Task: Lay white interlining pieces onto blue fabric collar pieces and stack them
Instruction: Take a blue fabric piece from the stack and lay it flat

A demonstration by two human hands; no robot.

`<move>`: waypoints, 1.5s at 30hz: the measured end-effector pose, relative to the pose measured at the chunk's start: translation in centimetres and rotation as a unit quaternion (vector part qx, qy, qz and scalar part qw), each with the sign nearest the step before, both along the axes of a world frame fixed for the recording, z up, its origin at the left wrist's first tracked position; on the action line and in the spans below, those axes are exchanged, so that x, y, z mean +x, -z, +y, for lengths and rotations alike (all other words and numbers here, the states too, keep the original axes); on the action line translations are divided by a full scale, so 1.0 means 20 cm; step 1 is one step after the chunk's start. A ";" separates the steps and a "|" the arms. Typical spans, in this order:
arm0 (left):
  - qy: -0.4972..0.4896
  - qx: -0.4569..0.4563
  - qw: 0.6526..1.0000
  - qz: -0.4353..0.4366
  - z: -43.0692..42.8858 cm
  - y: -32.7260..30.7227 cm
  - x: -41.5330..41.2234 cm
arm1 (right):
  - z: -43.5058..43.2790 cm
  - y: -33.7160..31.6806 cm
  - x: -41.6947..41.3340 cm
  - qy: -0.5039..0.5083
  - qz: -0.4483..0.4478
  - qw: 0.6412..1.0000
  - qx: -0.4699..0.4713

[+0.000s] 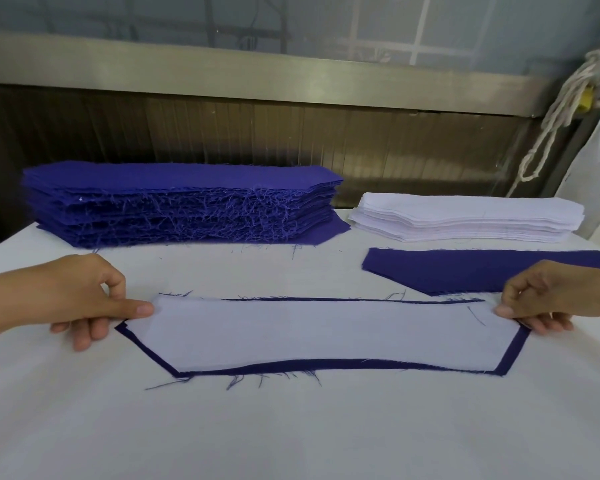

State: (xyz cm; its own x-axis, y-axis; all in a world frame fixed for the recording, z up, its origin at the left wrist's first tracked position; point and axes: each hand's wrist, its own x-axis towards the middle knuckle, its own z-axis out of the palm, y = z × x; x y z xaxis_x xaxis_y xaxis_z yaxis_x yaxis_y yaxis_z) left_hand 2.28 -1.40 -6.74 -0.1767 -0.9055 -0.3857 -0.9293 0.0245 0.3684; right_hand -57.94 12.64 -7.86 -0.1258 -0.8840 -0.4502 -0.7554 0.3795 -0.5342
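With the left hand [80, 299] and right hand [548, 299] pinching opposite ends, centre the white interlining piece [319, 334] so the blue collar piece [510, 358] shows an even border.

Garment workshop: beyond the fingers [132, 309], a frayed stack of blue collar pieces [184, 202] beside a white interlining stack [465, 218].

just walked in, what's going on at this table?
A person has a white interlining piece laid on a blue collar piece in the middle of the table. The left hand pinches the interlining's left end, the right hand its right end. Behind sit a tall blue stack, a shorter white stack, and one loose blue piece in front of the white one.
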 end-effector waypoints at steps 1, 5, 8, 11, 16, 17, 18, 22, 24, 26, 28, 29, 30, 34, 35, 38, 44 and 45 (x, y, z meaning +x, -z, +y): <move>0.001 0.001 1.000 0.001 0.00 0.00 0.00 | 0.00 0.00 0.00 -0.005 0.004 1.000 -0.006; -0.003 -0.001 1.000 0.009 -0.01 0.00 0.00 | 0.00 -0.02 0.02 -0.018 0.002 0.998 -0.059; 0.002 -0.013 1.000 0.029 -0.01 0.00 -0.01 | 0.01 -0.02 0.04 -0.035 -0.010 0.998 -0.059; 0.001 -0.028 0.999 0.033 -0.01 -0.01 -0.01 | 0.01 -0.01 0.05 -0.043 -0.004 0.997 -0.060; 0.005 -0.233 0.972 0.011 -0.03 0.00 -0.03 | -0.02 -0.06 0.12 -0.029 -0.038 0.992 -0.114; 0.007 -0.303 0.952 0.030 -0.04 -0.01 -0.04 | -0.05 -0.08 0.16 -0.029 -0.045 0.990 -0.131; 0.005 -0.371 0.927 0.055 -0.04 -0.02 -0.06 | -0.07 -0.11 0.20 -0.029 -0.046 0.987 -0.148; -0.010 -0.513 0.845 0.153 -0.09 -0.11 -0.12 | -0.22 -0.24 0.41 -0.025 -0.037 0.977 -0.207; -0.001 -0.536 0.832 0.142 -0.13 -0.15 -0.11 | -0.31 -0.30 0.50 -0.013 -0.030 0.970 -0.239; -0.005 -0.551 0.830 0.090 -0.20 -0.18 -0.09 | -0.42 -0.35 0.59 -0.001 -0.024 0.960 -0.279; -0.008 -0.548 0.834 0.063 -0.26 -0.21 -0.06 | -0.54 -0.38 0.69 0.011 -0.020 0.949 -0.315; -0.006 -0.543 0.838 0.057 -0.29 -0.22 -0.06 | -0.59 -0.40 0.73 0.014 -0.018 0.946 -0.324; -0.004 -0.536 0.842 0.052 -0.32 -0.23 -0.05 | -0.65 -0.41 0.78 0.016 -0.017 0.944 -0.329; 0.001 -0.487 0.873 0.014 -0.41 -0.29 -0.05 | -0.86 -0.42 0.89 0.023 -0.027 0.941 -0.337; 0.002 -0.472 0.881 0.004 -0.43 -0.31 -0.05 | -0.91 -0.42 0.91 0.024 -0.025 0.941 -0.337; 0.008 -0.434 0.901 -0.021 -0.48 -0.35 -0.06 | -1.03 -0.40 0.96 0.022 -0.007 0.946 -0.323; 0.043 -0.375 0.926 0.009 -0.55 -0.39 -0.15 | -1.17 -0.36 1.05 0.074 -0.007 0.940 -0.334; 0.052 -0.371 0.927 0.012 -0.56 -0.39 -0.17 | -1.17 -0.36 1.06 0.082 -0.012 0.937 -0.338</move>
